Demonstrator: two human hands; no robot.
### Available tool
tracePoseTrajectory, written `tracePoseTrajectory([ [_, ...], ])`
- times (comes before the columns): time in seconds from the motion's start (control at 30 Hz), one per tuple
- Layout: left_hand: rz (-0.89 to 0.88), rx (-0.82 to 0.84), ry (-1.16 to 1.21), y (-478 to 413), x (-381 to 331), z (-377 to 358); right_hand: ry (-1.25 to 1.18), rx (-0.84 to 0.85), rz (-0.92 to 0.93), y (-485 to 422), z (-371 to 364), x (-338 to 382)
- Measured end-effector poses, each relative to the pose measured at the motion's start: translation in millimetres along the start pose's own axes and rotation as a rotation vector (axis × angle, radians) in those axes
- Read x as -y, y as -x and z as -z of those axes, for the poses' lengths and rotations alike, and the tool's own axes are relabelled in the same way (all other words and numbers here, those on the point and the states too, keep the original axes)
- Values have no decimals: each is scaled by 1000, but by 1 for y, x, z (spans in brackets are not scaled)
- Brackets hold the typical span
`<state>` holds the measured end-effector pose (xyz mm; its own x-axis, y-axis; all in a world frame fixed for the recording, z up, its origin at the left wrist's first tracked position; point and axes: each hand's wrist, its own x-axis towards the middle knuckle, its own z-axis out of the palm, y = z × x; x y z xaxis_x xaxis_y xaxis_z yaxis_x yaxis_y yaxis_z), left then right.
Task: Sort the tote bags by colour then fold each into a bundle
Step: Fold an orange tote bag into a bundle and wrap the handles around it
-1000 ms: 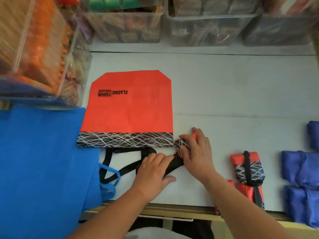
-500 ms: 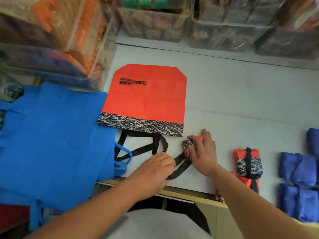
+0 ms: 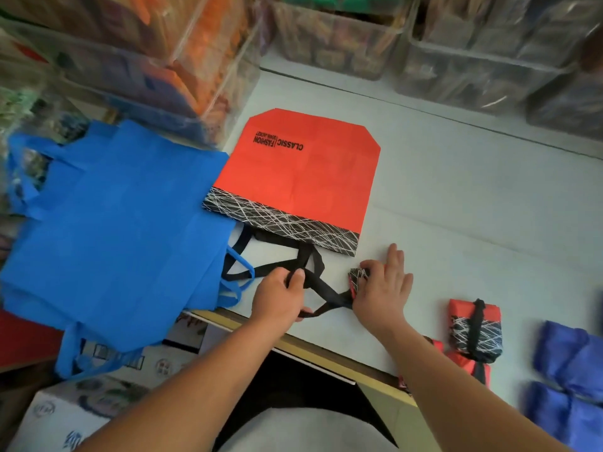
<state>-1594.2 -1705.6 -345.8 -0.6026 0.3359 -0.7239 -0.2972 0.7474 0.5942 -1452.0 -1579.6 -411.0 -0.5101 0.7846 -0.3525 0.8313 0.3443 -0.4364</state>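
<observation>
The fingers of the left hand were curled round the black strap, lower centre of the frame; the right hand pressed the small bundle, fingers mostly straight, thumb hooked over its patterned end; the strap crossed the handles of the flat orange tote just above, so a hard pull would likely snag them and drag that tote askew; a slack wrap, or a lifted right hand, might let the folds spring open; the bundle sat near the table's front edge and could slide off.
</observation>
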Motion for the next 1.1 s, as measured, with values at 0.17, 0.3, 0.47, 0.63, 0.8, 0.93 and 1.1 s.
tracePoseTrajectory([
  [0.17,107,-51,-99,-16,14,-13,-34,159,19,2,13,6],
  [0.3,137,-65,-81,-19,18,-17,174,193,62,3,12,6],
  [0.47,212,31,41,-11,23,-15,315,193,139,-3,14,-10],
  [0.63,89,32,-75,3,27,-35,348,239,114,-12,32,-34],
  [0.8,-504,-97,-643,5,36,-42,355,201,81,-11,38,-46],
  [0.93,-1187,98,-926,-8,51,-31,365,198,81,-13,37,-45],
  [1.1,-1322,278,-1210,-31,51,-5,381,217,80,-14,36,-46],
])
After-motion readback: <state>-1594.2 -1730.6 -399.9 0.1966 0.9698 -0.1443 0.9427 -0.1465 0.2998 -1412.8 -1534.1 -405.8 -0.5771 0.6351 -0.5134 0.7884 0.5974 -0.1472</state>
